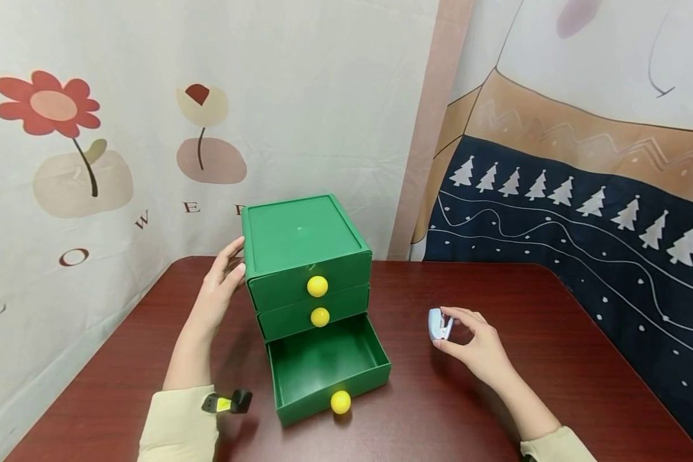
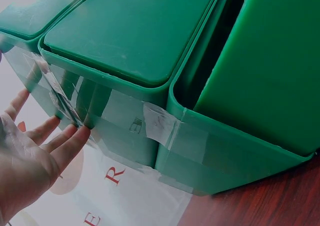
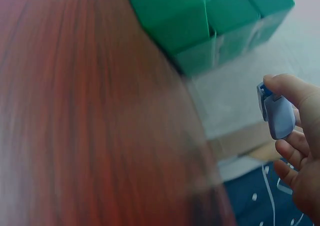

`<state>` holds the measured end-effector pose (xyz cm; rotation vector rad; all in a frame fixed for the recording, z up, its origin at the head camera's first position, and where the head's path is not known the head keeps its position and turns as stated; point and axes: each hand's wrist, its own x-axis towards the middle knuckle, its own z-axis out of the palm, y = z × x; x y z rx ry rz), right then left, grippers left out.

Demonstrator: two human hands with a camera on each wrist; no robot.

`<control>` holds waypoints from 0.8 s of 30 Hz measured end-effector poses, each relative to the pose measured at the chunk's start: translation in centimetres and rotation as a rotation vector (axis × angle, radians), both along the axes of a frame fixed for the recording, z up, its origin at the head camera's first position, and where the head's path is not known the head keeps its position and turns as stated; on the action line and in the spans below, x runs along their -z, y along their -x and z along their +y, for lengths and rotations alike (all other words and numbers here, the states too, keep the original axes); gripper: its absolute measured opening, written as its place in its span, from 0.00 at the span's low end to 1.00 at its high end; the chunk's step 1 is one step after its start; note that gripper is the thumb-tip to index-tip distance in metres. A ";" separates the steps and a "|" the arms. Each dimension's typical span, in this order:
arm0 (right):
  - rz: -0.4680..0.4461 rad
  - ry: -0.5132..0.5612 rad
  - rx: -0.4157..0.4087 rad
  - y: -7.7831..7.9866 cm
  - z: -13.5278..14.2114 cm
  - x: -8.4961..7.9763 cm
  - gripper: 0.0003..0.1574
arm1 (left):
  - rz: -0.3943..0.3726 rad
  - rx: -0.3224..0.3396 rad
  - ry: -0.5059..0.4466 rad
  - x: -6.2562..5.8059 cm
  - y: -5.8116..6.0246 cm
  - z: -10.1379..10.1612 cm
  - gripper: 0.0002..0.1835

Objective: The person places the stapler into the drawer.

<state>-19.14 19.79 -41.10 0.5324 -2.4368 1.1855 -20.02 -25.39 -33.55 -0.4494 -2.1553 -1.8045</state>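
A green drawer unit (image 1: 306, 234) with yellow round knobs stands on the table. Its bottom drawer (image 1: 332, 359) is pulled out and nothing shows inside; the two drawers above are closed. My left hand (image 1: 222, 282) rests against the unit's left side, and in the left wrist view its extended fingers (image 2: 70, 143) touch the taped side wall. To the right of the unit, my right hand (image 1: 476, 343) pinches a small light-blue stapler (image 1: 437, 325) between thumb and fingers, above the table. The right wrist view shows the stapler (image 3: 280, 117) under the thumb.
The dark red wooden table (image 1: 404, 417) extends around the unit. Behind it hangs a pale curtain (image 1: 335, 96) printed with flowers and letters, and at the right a dark blue cloth (image 1: 554, 224) with white trees. A black strap device (image 1: 228, 402) sits on the left sleeve.
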 end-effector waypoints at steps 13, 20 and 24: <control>0.069 0.098 -0.204 -1.1 -6.4 -2.8 0.38 | 0.007 0.000 0.000 0.1 0.1 -0.1 0.28; 0.041 0.106 -0.303 -1.5 -9.0 -3.2 0.37 | 0.008 -0.003 0.001 0.0 0.0 -0.1 0.27; 0.013 0.098 -0.352 -1.5 -10.1 -3.0 0.36 | 0.012 0.002 -0.003 0.1 0.0 -0.1 0.27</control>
